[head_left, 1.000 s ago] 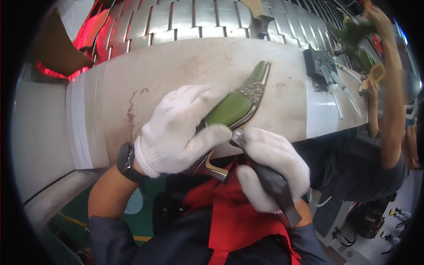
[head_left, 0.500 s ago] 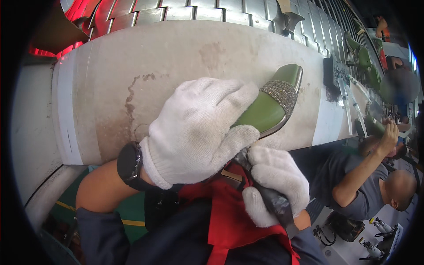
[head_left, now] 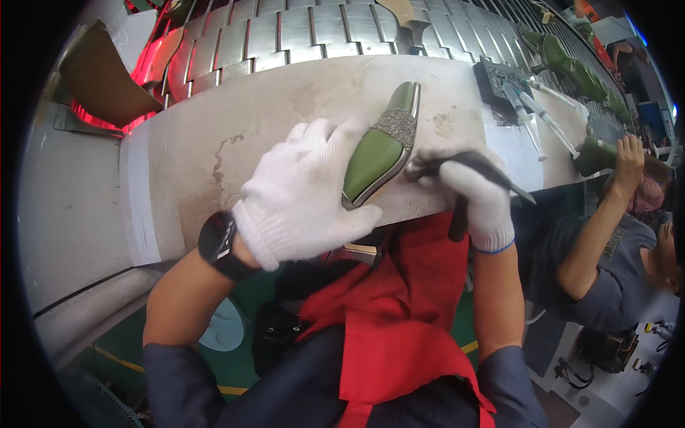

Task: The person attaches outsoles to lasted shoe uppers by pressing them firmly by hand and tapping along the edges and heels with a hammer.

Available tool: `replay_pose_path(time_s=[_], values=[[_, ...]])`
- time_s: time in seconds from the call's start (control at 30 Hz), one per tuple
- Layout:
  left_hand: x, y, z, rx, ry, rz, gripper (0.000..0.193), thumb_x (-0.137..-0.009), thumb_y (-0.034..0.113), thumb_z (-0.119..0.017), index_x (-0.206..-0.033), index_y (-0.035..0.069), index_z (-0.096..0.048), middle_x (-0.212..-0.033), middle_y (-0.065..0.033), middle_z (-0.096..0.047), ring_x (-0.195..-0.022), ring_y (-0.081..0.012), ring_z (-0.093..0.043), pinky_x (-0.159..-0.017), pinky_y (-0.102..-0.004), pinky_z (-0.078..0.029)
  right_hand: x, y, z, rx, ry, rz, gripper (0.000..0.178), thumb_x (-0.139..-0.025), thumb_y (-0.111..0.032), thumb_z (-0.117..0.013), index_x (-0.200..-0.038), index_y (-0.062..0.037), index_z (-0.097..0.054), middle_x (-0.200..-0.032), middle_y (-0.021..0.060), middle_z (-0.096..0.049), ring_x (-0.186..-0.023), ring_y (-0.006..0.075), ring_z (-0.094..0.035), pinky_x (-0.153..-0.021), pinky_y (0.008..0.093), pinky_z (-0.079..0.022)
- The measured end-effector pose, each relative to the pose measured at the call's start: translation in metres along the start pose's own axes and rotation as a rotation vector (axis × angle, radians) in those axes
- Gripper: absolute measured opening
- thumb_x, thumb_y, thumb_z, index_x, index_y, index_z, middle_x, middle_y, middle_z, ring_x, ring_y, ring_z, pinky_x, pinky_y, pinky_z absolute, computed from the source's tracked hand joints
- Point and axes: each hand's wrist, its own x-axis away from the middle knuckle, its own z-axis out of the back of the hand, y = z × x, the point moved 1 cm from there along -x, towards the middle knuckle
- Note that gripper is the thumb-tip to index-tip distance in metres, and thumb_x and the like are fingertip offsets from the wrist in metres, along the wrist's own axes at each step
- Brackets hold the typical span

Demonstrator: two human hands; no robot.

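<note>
A green shoe (head_left: 372,165) with a glittery band and a dark metallic edge lies tilted at the front of the pale worktable. My left hand (head_left: 303,189), in a white knit glove, is closed around its left side, and my palm hides part of it. Below my left thumb, a dark block with a tan face (head_left: 362,252), perhaps the shoe's heel, sticks out past the table edge. My gloved right hand (head_left: 479,187) grips a dark metal hammer (head_left: 492,170) just right of the shoe, its head apart from the shoe.
The worktable (head_left: 285,100) borders a metal slat conveyor (head_left: 300,36) carrying another shoe part (head_left: 410,28). At the right are a dark tray (head_left: 494,82) and syringes (head_left: 531,114). A co-worker's hand (head_left: 629,160) holds a green shoe (head_left: 594,155). Brown curved sheets (head_left: 103,78) stand at left.
The shoe and my left hand have shifted left in the picture. My right hand has moved up from below the table edge to beside the shoe, turning the hammer.
</note>
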Motion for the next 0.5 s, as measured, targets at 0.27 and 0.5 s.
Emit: replay_pose_path(time_s=[0.27, 0.5], values=[[-0.001, 0.004, 0.059, 0.414, 0.461, -0.032, 0.121, -0.071, 0.015, -0.095, -0.172, -0.001, -0.03, -0.143, -0.0189, -0.062, -0.133, -0.0278, -0.063, -0.114, -0.0438, -0.055, 0.005, 0.012, -0.001, 0.175, 0.094, 0.197, 0.022, -0.101, -0.001, -0.064, -0.119, 0.0078, -0.074, -0.112, 0.023, -0.08, -0.103, 0.0298, -0.08, -0.095, 0.0375, -0.065], [-0.018, 0.034, 0.068, 0.471, 0.43, -0.285, 0.101, -0.074, 0.011, -0.093, -0.161, 0.0, -0.044, -0.133, -0.0126, -0.064, -0.123, -0.0239, -0.066, -0.11, -0.0417, -0.055, 0.016, -0.038, -0.039, 0.367, 0.066, 0.346, 0.022, -0.102, -0.002, -0.065, -0.12, 0.0075, -0.074, -0.122, 0.022, -0.078, -0.108, 0.0273, -0.078, -0.098, 0.0378, -0.063]])
